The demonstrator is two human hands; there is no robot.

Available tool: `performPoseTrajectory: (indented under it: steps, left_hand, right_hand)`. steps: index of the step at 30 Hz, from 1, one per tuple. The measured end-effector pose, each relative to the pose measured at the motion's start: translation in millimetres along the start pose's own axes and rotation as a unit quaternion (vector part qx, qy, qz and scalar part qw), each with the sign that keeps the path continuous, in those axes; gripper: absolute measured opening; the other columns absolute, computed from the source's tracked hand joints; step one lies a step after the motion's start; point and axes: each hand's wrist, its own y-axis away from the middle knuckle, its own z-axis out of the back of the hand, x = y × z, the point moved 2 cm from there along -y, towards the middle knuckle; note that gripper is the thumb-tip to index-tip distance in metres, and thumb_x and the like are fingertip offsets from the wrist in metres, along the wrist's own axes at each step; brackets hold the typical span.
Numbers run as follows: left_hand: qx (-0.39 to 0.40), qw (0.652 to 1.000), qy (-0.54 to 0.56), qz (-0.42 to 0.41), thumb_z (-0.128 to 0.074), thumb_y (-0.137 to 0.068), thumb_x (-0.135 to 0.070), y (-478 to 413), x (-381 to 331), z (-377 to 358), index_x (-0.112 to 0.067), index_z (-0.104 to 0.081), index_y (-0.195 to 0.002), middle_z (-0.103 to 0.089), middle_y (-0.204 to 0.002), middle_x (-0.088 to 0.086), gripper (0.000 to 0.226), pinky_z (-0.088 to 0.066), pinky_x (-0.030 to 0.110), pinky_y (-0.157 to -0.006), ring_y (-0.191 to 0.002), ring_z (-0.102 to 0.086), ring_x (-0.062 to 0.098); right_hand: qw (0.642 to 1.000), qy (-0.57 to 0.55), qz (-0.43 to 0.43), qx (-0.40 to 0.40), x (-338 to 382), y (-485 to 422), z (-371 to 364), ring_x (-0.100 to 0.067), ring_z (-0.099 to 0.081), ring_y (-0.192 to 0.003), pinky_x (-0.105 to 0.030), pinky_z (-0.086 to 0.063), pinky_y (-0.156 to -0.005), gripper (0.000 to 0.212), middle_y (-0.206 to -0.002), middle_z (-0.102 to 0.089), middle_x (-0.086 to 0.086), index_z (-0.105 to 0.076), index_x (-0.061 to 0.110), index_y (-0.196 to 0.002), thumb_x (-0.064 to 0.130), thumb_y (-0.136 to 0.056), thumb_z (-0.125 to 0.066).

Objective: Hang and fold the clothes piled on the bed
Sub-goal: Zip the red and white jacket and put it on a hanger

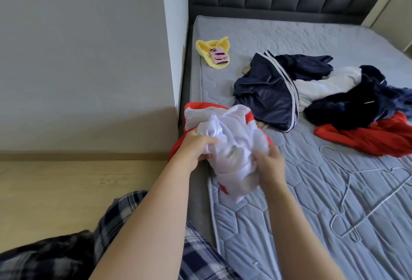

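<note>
Left hand (196, 146) and right hand (269, 164) bare, forearms (156, 213) bare down to bottom frame edge; navy-and-white plaid trousers (116, 217) at lower left and bottom centre.

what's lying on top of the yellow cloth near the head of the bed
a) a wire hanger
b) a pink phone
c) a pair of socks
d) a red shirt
b: a pink phone lies flat on the yellow cloth, close to the mattress edge by the wall, well apart from the pile of clothes.
</note>
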Motion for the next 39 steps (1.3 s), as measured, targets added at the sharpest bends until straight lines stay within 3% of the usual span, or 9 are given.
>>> performPoseTrajectory:
  steps: [4, 9, 14, 17, 22, 28, 32, 35, 39]
  left_hand:
    - [-0.098, 0.989, 0.104, 0.045, -0.054, -0.085, -0.002, -3, -8, 15, -0.006, -0.061, -0.092, -0.060, -0.067, 0.012, 0.011, -0.036, 0.018, -0.042, -0.048, -0.058, 0.022]
    - [-0.112, 0.919, -0.378, 0.015, -0.048, -0.089, -0.020, -5, 12, 12, -0.020, -0.030, -0.147, -0.043, -0.142, 0.014, 0.061, -0.038, 0.042, -0.104, -0.129, -0.042, 0.035]
    - [0.008, 0.873, -0.486, 0.041, -0.045, -0.095, -0.032, -7, 23, 1, -0.010, -0.028, -0.147, -0.044, -0.140, 0.019, 0.058, -0.042, 0.035, -0.090, -0.119, -0.051, 0.035]
    - [0.069, 0.878, -0.452, 0.140, -0.039, -0.098, -0.029, 1, 30, -4, -0.004, -0.058, -0.098, -0.063, -0.091, 0.015, 0.031, -0.052, 0.037, -0.082, -0.078, -0.061, 0.028]
    - [-0.041, 0.914, -0.386, 0.119, -0.042, -0.096, -0.023, -5, 26, 3, -0.001, -0.056, -0.119, -0.060, -0.111, 0.019, 0.035, -0.046, 0.037, -0.093, -0.100, -0.060, 0.033]
    - [-0.126, 0.968, 0.159, 0.149, -0.050, -0.095, -0.034, -14, 17, 8, -0.010, -0.058, -0.111, -0.065, -0.103, 0.017, 0.030, -0.054, 0.044, -0.080, -0.090, -0.065, 0.033]
    - [-0.225, 0.967, 0.044, 0.114, -0.065, -0.084, -0.018, -25, 29, 18, -0.007, -0.040, -0.137, -0.056, -0.126, 0.015, 0.059, -0.049, 0.045, -0.094, -0.109, -0.058, 0.035]
    - [-0.214, 0.965, -0.080, 0.126, -0.058, -0.085, -0.007, -30, 24, 17, 0.001, -0.053, -0.124, -0.060, -0.122, 0.018, 0.040, -0.049, 0.034, -0.089, -0.109, -0.059, 0.034]
    - [0.047, 0.837, -0.533, 0.119, -0.048, -0.087, -0.012, -14, 11, 11, -0.007, -0.055, -0.072, -0.057, -0.071, 0.008, 0.017, -0.040, 0.021, -0.046, -0.057, -0.056, 0.023]
  right_hand:
    - [0.950, 0.085, 0.208, -0.217, 51, -7, 34, -0.006, -0.051, -0.088, -0.015, -0.040, -0.080, 0.051, -0.096, -0.056, 0.011, -0.057, 0.015, -0.114, -0.005, -0.069, -0.043]
    - [0.991, 0.098, -0.041, -0.084, 6, -20, 36, -0.026, -0.045, -0.125, -0.037, -0.035, -0.105, 0.077, -0.138, -0.042, -0.011, -0.015, 0.009, -0.149, 0.011, -0.088, -0.061]
    - [0.993, 0.019, -0.100, -0.063, -31, -10, 42, -0.017, -0.051, -0.070, -0.029, -0.045, -0.067, 0.017, -0.083, -0.054, -0.006, -0.052, 0.010, -0.093, 0.015, -0.084, -0.065]
    - [0.989, 0.120, -0.087, 0.013, -29, -13, 36, -0.018, -0.041, -0.055, -0.026, -0.034, -0.050, 0.016, -0.063, -0.048, -0.009, -0.052, 0.007, -0.069, 0.001, -0.083, -0.057]
    - [0.824, 0.489, -0.083, 0.274, -16, -13, 26, -0.018, -0.042, -0.050, -0.026, -0.037, -0.051, 0.025, -0.055, -0.046, -0.003, -0.048, 0.015, -0.057, 0.012, -0.077, -0.062]
    - [0.990, 0.026, -0.136, 0.031, -28, -29, 28, -0.022, -0.059, -0.076, -0.033, -0.046, -0.068, 0.030, -0.089, -0.062, -0.012, -0.061, 0.000, -0.109, 0.019, -0.086, -0.063]
    - [0.990, 0.018, -0.131, -0.055, -32, -42, 27, -0.026, -0.057, -0.097, -0.038, -0.051, -0.081, 0.082, -0.119, -0.051, -0.008, -0.020, 0.009, -0.149, 0.017, -0.081, -0.066]
    - [0.991, 0.085, -0.086, -0.052, -24, -46, 24, -0.024, -0.054, -0.079, -0.029, -0.045, -0.062, 0.061, -0.103, -0.055, -0.010, -0.037, 0.008, -0.141, 0.000, -0.083, -0.055]
    - [0.766, 0.605, -0.035, 0.214, -9, -40, 14, -0.023, -0.057, -0.092, -0.030, -0.043, -0.074, 0.011, -0.089, -0.060, -0.014, -0.063, 0.008, -0.090, 0.008, -0.087, -0.053]
